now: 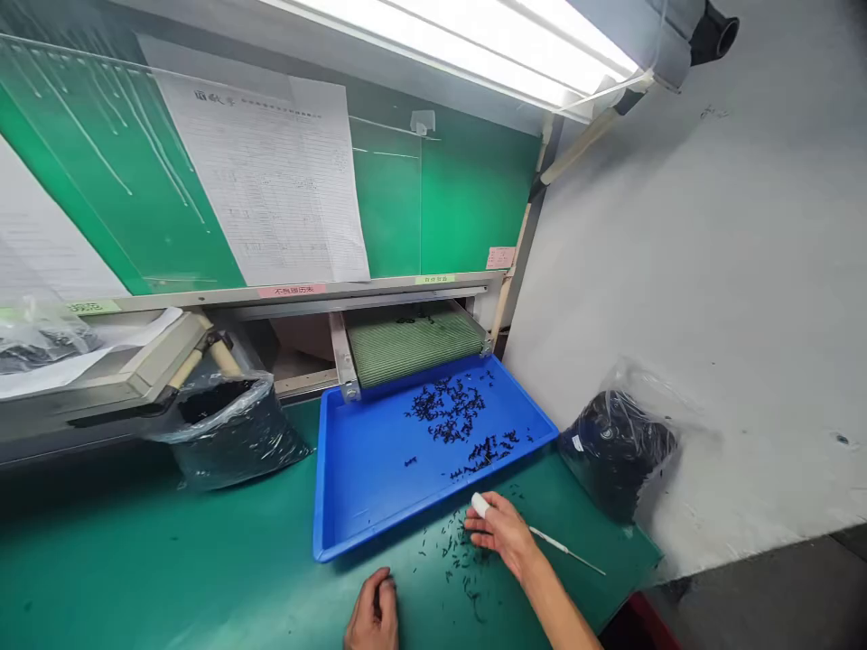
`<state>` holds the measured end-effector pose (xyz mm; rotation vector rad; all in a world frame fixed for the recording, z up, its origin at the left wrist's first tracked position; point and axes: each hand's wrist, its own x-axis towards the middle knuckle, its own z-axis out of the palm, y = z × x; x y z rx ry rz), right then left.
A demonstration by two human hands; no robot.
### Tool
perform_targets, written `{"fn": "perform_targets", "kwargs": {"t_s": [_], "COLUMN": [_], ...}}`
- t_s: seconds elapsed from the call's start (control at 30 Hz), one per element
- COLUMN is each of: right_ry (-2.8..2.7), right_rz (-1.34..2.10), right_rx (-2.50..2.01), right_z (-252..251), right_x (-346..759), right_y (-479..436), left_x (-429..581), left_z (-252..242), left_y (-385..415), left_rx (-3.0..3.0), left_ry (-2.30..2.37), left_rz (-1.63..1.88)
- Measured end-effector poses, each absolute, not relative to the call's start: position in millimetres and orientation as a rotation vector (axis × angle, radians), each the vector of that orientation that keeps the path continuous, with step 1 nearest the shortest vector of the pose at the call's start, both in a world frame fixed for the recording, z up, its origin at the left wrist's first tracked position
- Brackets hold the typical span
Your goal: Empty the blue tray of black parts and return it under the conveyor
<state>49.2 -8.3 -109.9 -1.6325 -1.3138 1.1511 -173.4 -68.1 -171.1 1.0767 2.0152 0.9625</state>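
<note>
My right hand (499,534) is over the green tabletop in front of the blue tray (366,487), above scattered small black parts (455,542). A white cover (480,505) sits on one of its digits. The fingers are loosely bent and apart, with nothing visible in them. Beside the wrist lies a thin white stick with a thin tip (567,548). My left hand (374,612) rests near the bottom edge, left of the loose parts, its fingers curled together; whatever they hold, if anything, is hidden. Inside the tray are a pile of black parts (447,411) and a smaller heap (484,454).
A green ribbed conveyor belt (413,348) ends over the tray's back edge. Clear plastic bags of black parts stand left (234,438) and right (619,447). A grey-white machine (135,366) is at left. A lamp (474,45) hangs above; a white wall (711,271) bounds the right.
</note>
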Motion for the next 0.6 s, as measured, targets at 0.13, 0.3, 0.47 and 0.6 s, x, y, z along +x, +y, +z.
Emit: {"fn": "perform_targets", "kwargs": {"t_s": [0.13, 0.3, 0.47, 0.6], "right_ry": [-1.428, -1.575, -1.736, -1.842], "right_rz": [0.770, 0.446, 0.279, 0.150], "right_rx": [-1.746, -1.888, -1.985, -1.915], "right_z": [-108.6, -122.5, -144.8, -143.1], "right_x": [75.7, 125.7, 153.2, 134.6], "right_y": [-8.9, -50.3, -91.0, -99.2], "left_x": [-175.9, -172.5, -172.1, -178.6], "left_z": [-168.2, -168.4, -172.1, -171.9], "left_y": [-75.7, -81.6, -80.3, -89.9], "left_rx": [1.075, 1.077, 1.064, 1.188], "left_ry": [1.997, 1.963, 2.000, 1.997], "left_rz": [1.022, 1.071, 1.072, 1.048]}}
